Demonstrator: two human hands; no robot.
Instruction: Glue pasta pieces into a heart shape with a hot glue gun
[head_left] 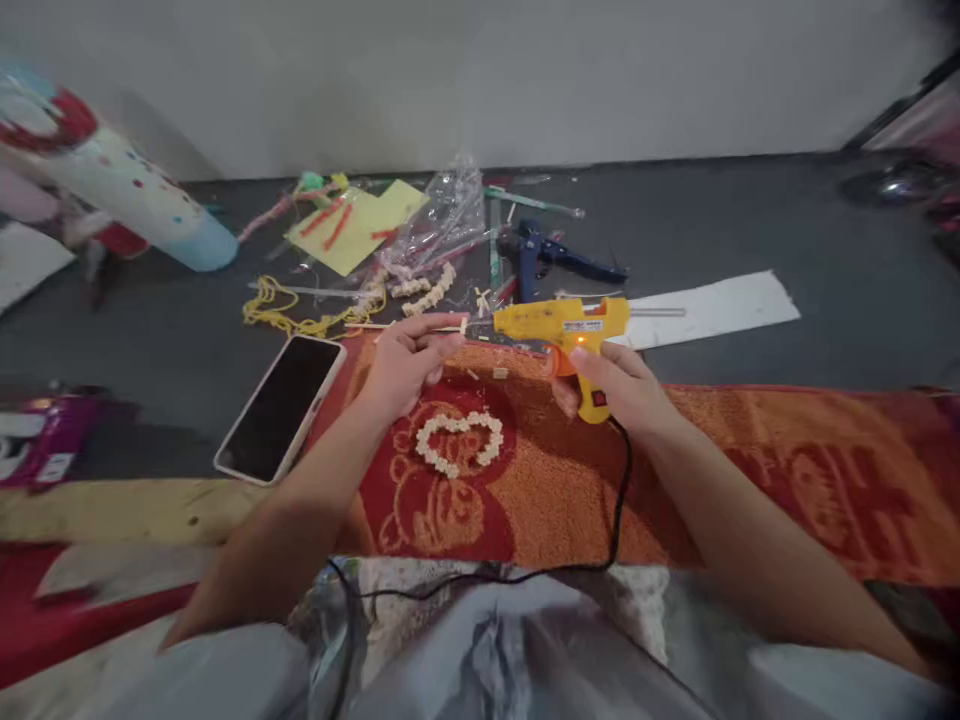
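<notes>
My right hand [619, 385] is wrapped round the handle of a yellow glue gun [559, 320], whose small light glows orange. The gun's nozzle points left and is at the tip of a thin pale stick [367, 326], pinched in my left hand [412, 365]. A small light piece sits at that tip; whether the nozzle touches it I cannot tell. Below the hands, a heart-shaped ring of small cream pieces [491, 450] lies on the red and orange towel [562, 480]. A few small pale bits [500, 373] lie above the ring.
A phone [281, 408] lies left of the towel. Behind are yellow string [262, 310], yellow paper [345, 235], clear plastic, blue pliers [529, 260] and a white strip [720, 308]. A bottle [150, 190] is at the back left. The gun's black cord [621, 500] runs over the towel.
</notes>
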